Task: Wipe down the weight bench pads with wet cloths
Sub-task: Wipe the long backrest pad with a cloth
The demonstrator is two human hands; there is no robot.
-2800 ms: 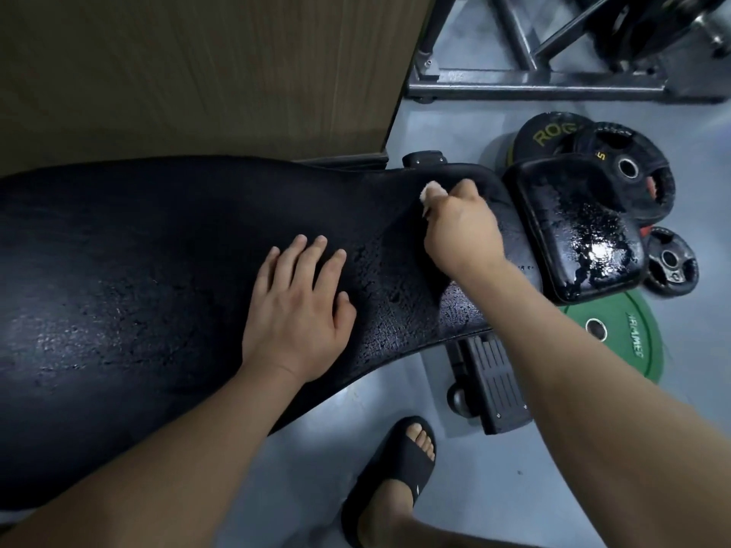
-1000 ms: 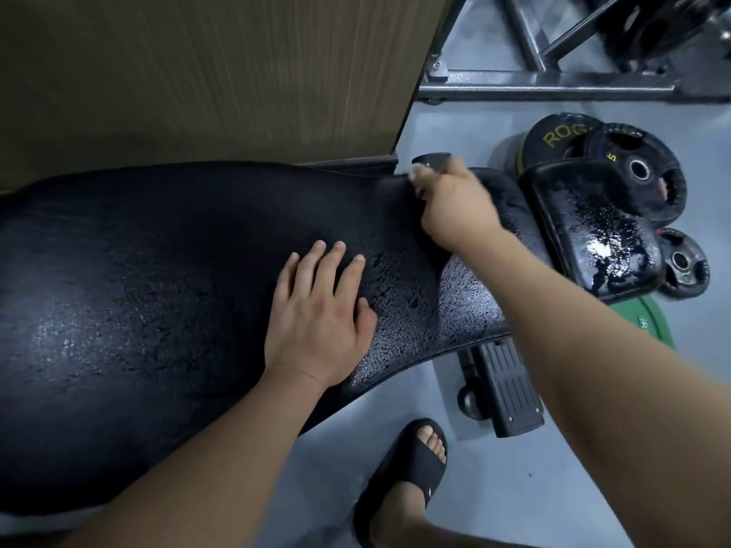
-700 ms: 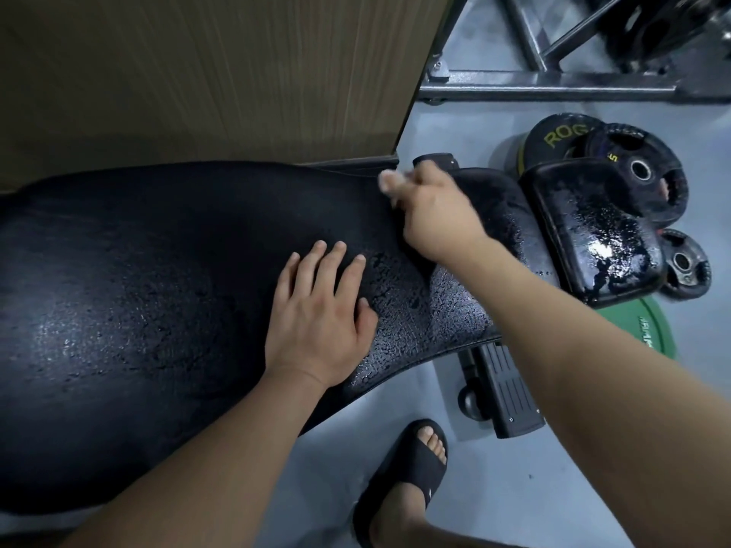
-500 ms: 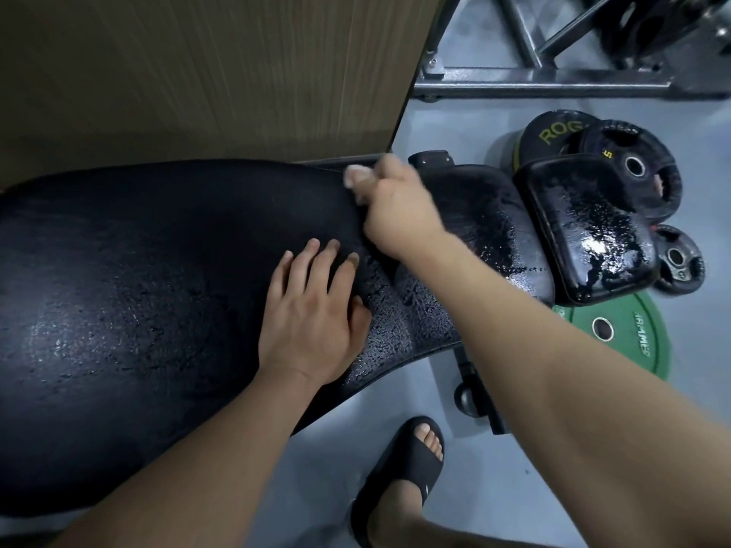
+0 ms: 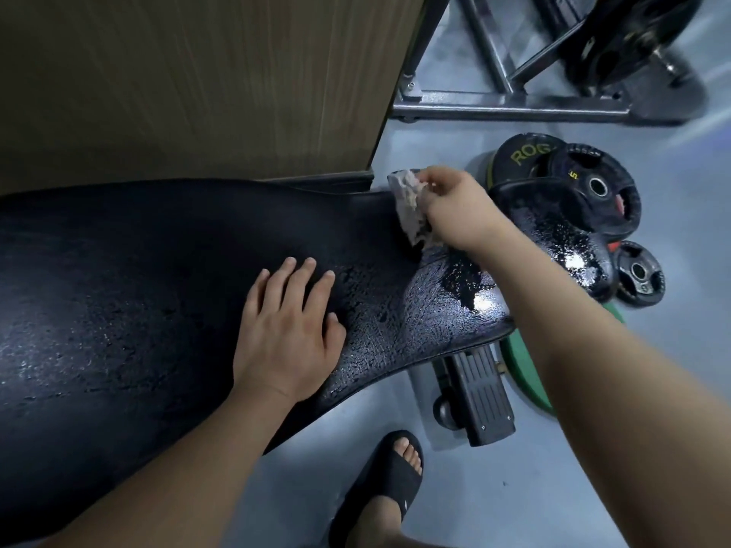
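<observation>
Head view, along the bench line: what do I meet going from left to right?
long bench pad → left hand → cloth → right hand → small end pad → small black weight plate

hands [image 5: 461, 210] holding cloth [image 5: 409, 205], bench pad [image 5: 158, 278]

This is looking like a gym. A black padded bench [image 5: 158, 290] is stretching across the view. Black weight plates [image 5: 593, 187], one lettered ROG, and a green plate [image 5: 522, 373] are lying on the grey floor [image 5: 474, 500] beside it. Behind them a steel rack frame [image 5: 514, 106] is standing, carrying more black plates [image 5: 629, 33] at its far end.
</observation>
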